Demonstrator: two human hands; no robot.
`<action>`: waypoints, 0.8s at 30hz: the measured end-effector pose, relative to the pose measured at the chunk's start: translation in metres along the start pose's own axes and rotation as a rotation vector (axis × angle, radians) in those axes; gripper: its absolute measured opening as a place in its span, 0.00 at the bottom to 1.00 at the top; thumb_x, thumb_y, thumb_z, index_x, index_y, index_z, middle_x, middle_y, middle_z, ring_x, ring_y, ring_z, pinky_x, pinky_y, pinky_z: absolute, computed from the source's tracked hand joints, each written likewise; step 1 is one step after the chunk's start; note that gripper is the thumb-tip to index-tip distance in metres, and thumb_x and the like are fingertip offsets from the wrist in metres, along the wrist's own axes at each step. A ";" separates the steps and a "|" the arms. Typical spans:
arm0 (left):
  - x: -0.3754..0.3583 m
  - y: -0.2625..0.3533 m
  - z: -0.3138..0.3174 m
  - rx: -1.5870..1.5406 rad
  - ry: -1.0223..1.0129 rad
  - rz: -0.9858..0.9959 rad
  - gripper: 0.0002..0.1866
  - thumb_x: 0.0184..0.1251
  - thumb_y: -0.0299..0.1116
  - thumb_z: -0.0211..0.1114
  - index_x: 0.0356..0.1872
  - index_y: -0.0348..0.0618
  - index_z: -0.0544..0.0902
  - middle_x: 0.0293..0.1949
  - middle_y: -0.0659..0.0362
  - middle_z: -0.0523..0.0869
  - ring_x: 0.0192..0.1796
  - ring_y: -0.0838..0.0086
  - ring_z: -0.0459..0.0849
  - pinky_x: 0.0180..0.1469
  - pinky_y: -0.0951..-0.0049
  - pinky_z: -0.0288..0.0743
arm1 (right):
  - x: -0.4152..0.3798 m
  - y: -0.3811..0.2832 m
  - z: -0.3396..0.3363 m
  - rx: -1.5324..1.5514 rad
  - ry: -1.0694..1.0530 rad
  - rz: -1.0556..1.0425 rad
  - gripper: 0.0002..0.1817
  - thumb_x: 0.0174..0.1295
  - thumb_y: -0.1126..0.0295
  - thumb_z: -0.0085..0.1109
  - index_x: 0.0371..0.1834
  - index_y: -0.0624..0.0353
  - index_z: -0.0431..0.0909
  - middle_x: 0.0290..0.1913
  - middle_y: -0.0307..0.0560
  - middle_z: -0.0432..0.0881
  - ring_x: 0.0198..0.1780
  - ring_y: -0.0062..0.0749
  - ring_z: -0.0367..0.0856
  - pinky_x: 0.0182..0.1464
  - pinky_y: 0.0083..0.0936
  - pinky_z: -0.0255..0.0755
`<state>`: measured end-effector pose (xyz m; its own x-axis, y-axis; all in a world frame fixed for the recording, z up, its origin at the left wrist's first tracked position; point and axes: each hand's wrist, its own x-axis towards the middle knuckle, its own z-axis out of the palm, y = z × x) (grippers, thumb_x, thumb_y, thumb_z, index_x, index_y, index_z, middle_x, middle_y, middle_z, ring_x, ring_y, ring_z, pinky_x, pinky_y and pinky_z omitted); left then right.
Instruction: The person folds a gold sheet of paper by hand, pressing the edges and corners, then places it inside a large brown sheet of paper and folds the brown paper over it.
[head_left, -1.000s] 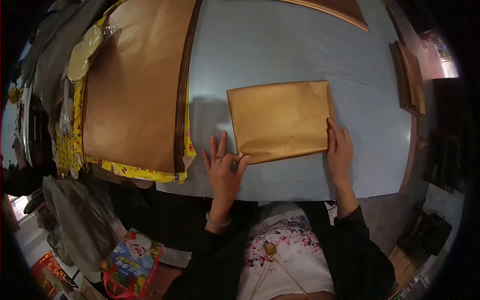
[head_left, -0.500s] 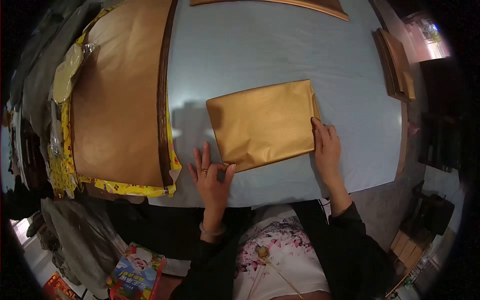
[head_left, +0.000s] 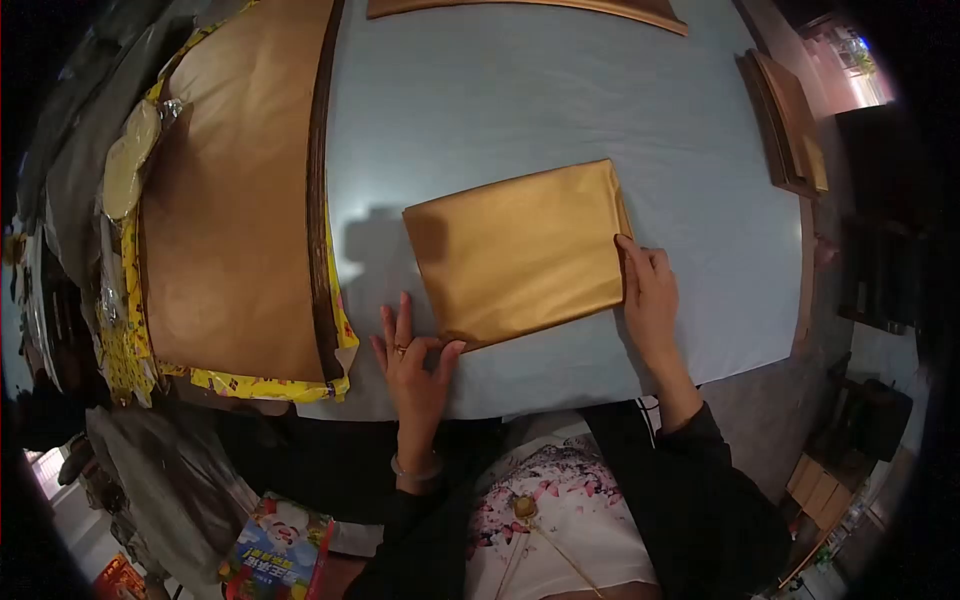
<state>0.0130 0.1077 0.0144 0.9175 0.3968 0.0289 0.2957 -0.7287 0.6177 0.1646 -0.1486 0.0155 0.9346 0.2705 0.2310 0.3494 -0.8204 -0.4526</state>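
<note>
A folded gold paper lies on the pale blue-grey table in front of me, slightly tilted. My left hand pinches its near left corner between thumb and index finger, with the other fingers spread upward. A ring and a bracelet are on this hand. At the right edge, the fingers of my right hand are closed on the folded side, the thumb hidden or partly under it. Layered folds show along that right edge.
On the left, a tall stack of brown-gold paper sheets rests on yellow patterned wrapping. Folded gold pieces lie at the right edge, and another gold piece at the far edge. A colourful printed bag is below left.
The near left corner has come down flatter, and the creases along the near edge have smoothed out. My left hand still pinches the corner; the right hand stays on the right edge.
</note>
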 end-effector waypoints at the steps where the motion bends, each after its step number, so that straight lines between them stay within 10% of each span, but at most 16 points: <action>1: 0.000 0.001 0.000 0.002 0.003 -0.016 0.14 0.54 0.41 0.70 0.24 0.44 0.76 0.69 0.55 0.63 0.73 0.53 0.54 0.69 0.41 0.42 | 0.000 0.000 -0.001 -0.003 0.002 0.001 0.18 0.63 0.74 0.51 0.55 0.47 0.76 0.34 0.40 0.73 0.32 0.31 0.72 0.37 0.27 0.63; 24: -0.001 0.007 0.008 0.055 0.132 0.009 0.14 0.48 0.38 0.74 0.22 0.47 0.75 0.68 0.56 0.66 0.71 0.54 0.59 0.66 0.38 0.49 | 0.002 -0.004 -0.005 -0.027 -0.066 -0.017 0.19 0.64 0.74 0.51 0.58 0.46 0.74 0.37 0.42 0.71 0.33 0.34 0.72 0.38 0.27 0.65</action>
<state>0.0162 0.0970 0.0123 0.8784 0.4571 0.1393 0.3051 -0.7608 0.5729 0.1649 -0.1475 0.0220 0.9312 0.3167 0.1805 0.3642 -0.8282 -0.4259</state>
